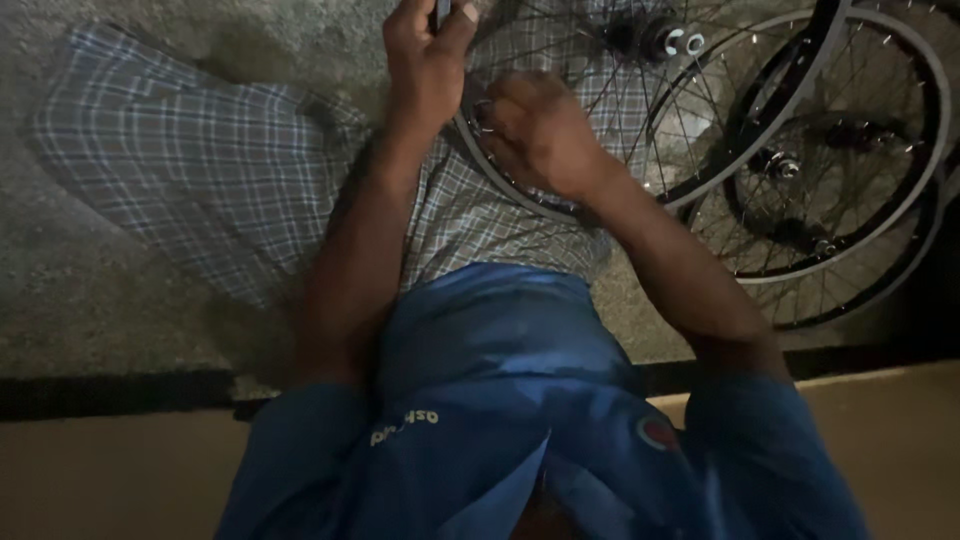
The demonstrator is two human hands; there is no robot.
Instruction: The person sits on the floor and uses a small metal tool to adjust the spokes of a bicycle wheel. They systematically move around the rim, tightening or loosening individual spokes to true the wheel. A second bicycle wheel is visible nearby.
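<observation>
The bicycle wheel rests on the person's checked lap, steadying it — right hand curled over its rim, left hand pinching a small dark tool above; other wheels lie just beside.

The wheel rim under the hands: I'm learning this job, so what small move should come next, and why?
Probably bring the tool in the left hand down to the rim beside the right hand. The right hand's fingers already pinch at the spoke ends on the rim, while the left hand holds a small dark tool above it, apart from the wheel.
</observation>
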